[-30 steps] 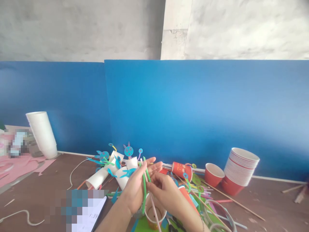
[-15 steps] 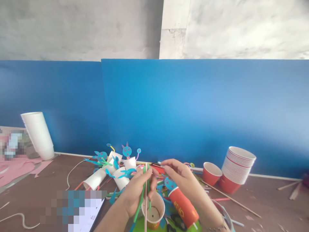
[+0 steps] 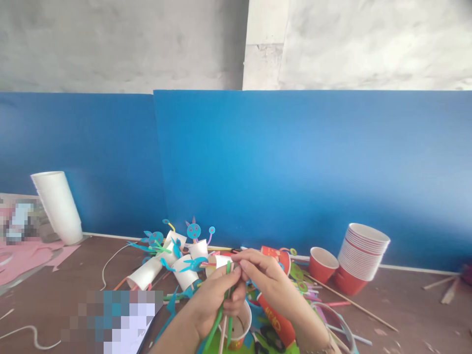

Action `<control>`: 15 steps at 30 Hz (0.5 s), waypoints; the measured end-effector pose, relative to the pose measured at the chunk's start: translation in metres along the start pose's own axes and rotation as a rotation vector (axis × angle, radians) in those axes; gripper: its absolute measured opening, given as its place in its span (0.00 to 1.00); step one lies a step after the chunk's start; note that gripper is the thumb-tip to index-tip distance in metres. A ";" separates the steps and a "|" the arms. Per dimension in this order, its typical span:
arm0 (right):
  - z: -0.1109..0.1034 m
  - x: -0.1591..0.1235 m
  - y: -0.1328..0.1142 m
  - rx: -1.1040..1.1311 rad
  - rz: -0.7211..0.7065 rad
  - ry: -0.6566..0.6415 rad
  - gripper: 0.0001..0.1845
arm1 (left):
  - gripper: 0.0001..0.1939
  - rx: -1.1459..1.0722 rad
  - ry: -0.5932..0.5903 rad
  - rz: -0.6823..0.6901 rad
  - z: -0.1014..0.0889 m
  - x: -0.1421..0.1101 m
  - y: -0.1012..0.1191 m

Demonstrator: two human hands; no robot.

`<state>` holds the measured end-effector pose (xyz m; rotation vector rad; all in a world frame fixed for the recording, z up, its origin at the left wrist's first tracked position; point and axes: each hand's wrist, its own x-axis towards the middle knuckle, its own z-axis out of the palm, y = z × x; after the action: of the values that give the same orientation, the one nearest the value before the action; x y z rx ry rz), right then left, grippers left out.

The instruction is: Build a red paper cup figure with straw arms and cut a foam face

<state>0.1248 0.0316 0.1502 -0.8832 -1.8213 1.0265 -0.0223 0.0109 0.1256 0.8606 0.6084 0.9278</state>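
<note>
My left hand point(image 3: 217, 293) is closed around green drinking straws point(image 3: 215, 329) and a thin pale stick point(image 3: 222, 337), which point downward from the grip. My right hand point(image 3: 271, 275) has its thumb and fingers pinched together at the left thumb. Whatever lies between its fingertips is hidden. Below and behind the straws stands a paper cup point(image 3: 248, 319) with its mouth up and a dark ring inside. Partly under my right wrist lies a red paper cup point(image 3: 275, 317) with yellow lettering. Black-handled scissors point(image 3: 262, 344) rest beside it.
White cups with blue paper figures point(image 3: 186, 273) crowd the table's back left. At the right are a stack of red-and-white cups point(image 3: 363, 255), a single red cup point(image 3: 323, 265) and a long wooden stick point(image 3: 356, 301). A tall white cup stack point(image 3: 59, 209) leans far left.
My right hand has moved left and down, from apart to touching my left hand. The straws and stick have sunk lower in the left grip.
</note>
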 end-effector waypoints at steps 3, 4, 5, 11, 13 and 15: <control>0.001 0.000 0.001 0.074 0.101 0.013 0.15 | 0.27 0.019 -0.002 -0.001 0.001 -0.001 0.001; 0.001 0.000 0.001 0.106 0.129 -0.002 0.15 | 0.26 0.025 -0.009 -0.003 0.002 -0.002 0.001; 0.001 0.000 0.001 0.137 0.154 -0.023 0.15 | 0.26 0.030 -0.020 -0.004 0.003 -0.003 0.001; -0.003 0.001 0.005 0.307 0.230 -0.074 0.14 | 0.21 0.044 -0.084 -0.014 0.003 -0.004 -0.003; -0.004 0.001 0.005 0.327 0.215 -0.075 0.11 | 0.20 0.038 -0.124 -0.018 0.001 -0.004 -0.005; -0.004 0.001 0.006 0.356 0.198 -0.078 0.09 | 0.20 0.031 -0.158 -0.020 0.000 -0.004 -0.007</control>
<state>0.1290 0.0357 0.1465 -0.8227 -1.5660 1.4748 -0.0209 0.0054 0.1198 0.9448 0.4954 0.8258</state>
